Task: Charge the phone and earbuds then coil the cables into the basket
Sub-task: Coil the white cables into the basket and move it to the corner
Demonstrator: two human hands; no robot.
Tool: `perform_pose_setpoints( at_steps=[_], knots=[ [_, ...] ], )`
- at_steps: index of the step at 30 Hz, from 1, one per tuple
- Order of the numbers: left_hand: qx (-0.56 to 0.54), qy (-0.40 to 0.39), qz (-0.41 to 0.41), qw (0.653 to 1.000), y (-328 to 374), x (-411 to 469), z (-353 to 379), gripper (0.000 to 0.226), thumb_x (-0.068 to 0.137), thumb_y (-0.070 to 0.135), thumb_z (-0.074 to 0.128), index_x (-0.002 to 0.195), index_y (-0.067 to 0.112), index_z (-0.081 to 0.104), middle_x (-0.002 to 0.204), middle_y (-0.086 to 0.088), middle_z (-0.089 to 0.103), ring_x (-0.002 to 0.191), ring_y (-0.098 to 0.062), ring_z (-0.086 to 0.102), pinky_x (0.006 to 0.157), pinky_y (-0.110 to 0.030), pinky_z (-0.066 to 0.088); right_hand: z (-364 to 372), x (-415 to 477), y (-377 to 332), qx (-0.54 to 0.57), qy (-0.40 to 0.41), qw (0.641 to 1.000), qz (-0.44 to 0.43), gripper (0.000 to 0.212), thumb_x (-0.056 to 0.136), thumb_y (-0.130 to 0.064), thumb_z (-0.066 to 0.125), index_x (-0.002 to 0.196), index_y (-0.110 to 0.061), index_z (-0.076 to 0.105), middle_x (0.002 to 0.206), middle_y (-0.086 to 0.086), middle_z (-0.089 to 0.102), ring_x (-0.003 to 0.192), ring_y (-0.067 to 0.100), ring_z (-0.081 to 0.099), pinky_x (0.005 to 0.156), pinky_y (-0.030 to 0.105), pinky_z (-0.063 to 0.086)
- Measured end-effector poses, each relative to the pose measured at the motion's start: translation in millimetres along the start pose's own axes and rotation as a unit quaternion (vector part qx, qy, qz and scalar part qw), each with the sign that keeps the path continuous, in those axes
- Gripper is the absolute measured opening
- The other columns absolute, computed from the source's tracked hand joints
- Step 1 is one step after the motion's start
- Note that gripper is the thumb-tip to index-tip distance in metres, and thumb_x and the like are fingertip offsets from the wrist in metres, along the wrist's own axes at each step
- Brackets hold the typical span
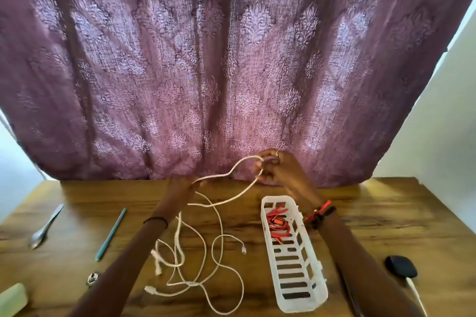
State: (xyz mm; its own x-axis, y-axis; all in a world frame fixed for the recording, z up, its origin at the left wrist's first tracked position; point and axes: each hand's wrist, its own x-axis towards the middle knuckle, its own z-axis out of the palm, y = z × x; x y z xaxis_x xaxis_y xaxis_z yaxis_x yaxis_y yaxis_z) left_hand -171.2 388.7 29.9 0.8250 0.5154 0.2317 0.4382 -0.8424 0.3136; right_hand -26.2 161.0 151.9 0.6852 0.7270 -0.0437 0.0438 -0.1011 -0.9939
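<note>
At a wooden surface [77,201], a person loops a white cable [178,237] between both hands. The right grip [273,167], raised just beyond the far end of the white slotted basket [304,304] and against a purple patterned curtain [231,59], is clenched on a turn of the cable. The left grip [183,185], to the left of the basket's far end, holds the same cable as it runs through its fingers, though blur hides how they lie. The rest of the cable lies in loose tangles on the surface to the left of the basket, with its plugs free. A red cable [277,221] lies bunched inside the basket's far half. To the right of the basket's near end sits a dark oval case [401,266] with a white lead [414,293] meeting its near end. Well to the left of the basket lie a teal pen [110,234] and a spoon [43,231]. A pale green object [13,298] shows at the near left corner.
</note>
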Motion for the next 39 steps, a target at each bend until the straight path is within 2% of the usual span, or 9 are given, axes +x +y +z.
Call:
perform_pose_setpoints(
  at_steps=[4,7,12,16,20,24,30,35,39],
  knots=[
    [-0.381,-0.034,-0.102,0.918,-2,-5,-30,0.022,0.092,0.021,0.057,0.074,0.023,0.070,0.061,0.002,0.066,0.056,-0.013,0.056,0.053,-0.025,0.045,-23,7,-18,-0.010,0.028,0.998,-0.048,0.015,0.087,0.008,0.054,0.093,-0.005,0.061,0.059,-0.001,0.070,0.054,0.008,0.066,0.053,0.020,0.057],
    [-0.448,-0.023,-0.126,0.885,4,-7,-51,0.023,0.093,0.012,0.052,0.082,0.006,0.071,0.043,0.007,0.057,0.040,0.002,0.047,0.048,-0.010,0.035,-35,13,-26,-0.013,0.064,0.995,-0.070,0.018,0.088,0.010,0.051,0.103,0.003,0.060,0.068,0.008,0.069,0.054,0.008,0.066,0.052,0.018,0.055],
    [-0.585,0.019,-0.132,0.800,1,-5,-73,0.035,0.093,0.018,0.050,0.072,0.020,0.077,0.051,0.011,0.054,0.046,0.001,0.046,0.050,-0.008,0.040,-30,18,-21,-0.078,0.064,0.994,-0.046,0.019,0.087,0.012,0.050,0.095,-0.003,0.058,0.071,0.014,0.062,0.050,0.011,0.064,0.049,0.020,0.055],
    [-0.546,0.057,-0.103,0.830,27,1,-103,0.029,0.089,0.018,0.058,0.068,0.022,0.076,0.048,0.010,0.054,0.042,0.000,0.044,0.044,-0.008,0.039,-21,24,-10,-0.350,0.015,0.935,-0.054,0.027,0.084,-0.003,0.062,0.109,-0.009,0.063,0.101,0.010,0.066,0.090,0.025,0.063,0.084,0.027,0.045],
    [-0.503,0.069,-0.050,0.860,58,5,-116,0.015,0.088,0.012,0.059,0.080,0.009,0.071,0.045,0.009,0.052,0.040,0.000,0.041,0.043,-0.008,0.035,6,16,-22,-0.373,-0.002,0.891,-0.258,0.038,0.083,0.001,0.061,0.121,-0.005,0.060,0.123,0.012,0.062,0.113,0.017,0.057,0.099,0.017,0.037],
    [-0.466,0.047,-0.012,0.883,82,12,-117,0.014,0.088,0.010,0.059,0.079,0.010,0.070,0.044,0.009,0.054,0.040,0.001,0.042,0.045,-0.008,0.035,34,14,-32,-0.435,-0.074,0.836,-0.326,0.027,0.084,-0.010,0.062,0.110,-0.005,0.065,0.115,0.010,0.065,0.102,0.023,0.061,0.091,0.035,0.049],
    [-0.444,0.052,0.033,0.894,93,13,-124,0.015,0.089,0.017,0.060,0.082,0.010,0.071,0.047,0.009,0.055,0.043,0.000,0.044,0.048,-0.010,0.036,43,9,-53,-0.392,0.045,0.844,-0.362,0.011,0.088,-0.018,0.059,0.097,-0.016,0.055,0.085,0.005,0.065,0.078,0.024,0.061,0.070,0.040,0.051],
    [-0.430,0.047,0.049,0.900,96,11,-126,0.017,0.089,0.020,0.060,0.086,0.008,0.072,0.053,0.002,0.055,0.045,-0.002,0.045,0.050,-0.012,0.037,39,18,-57,-0.550,0.014,0.749,-0.370,0.027,0.095,-0.027,0.048,0.110,-0.012,0.063,0.104,0.007,0.055,0.099,0.022,0.057,0.074,0.032,0.045],
    [-0.485,0.027,0.037,0.874,92,7,-124,0.017,0.092,0.016,0.055,0.087,0.010,0.069,0.049,0.008,0.055,0.047,-0.003,0.049,0.055,-0.017,0.044,29,27,-65,-0.504,0.060,0.773,-0.379,0.025,0.095,-0.025,0.050,0.109,-0.011,0.065,0.102,0.008,0.059,0.098,0.024,0.058,0.080,0.035,0.047]
  ],
)
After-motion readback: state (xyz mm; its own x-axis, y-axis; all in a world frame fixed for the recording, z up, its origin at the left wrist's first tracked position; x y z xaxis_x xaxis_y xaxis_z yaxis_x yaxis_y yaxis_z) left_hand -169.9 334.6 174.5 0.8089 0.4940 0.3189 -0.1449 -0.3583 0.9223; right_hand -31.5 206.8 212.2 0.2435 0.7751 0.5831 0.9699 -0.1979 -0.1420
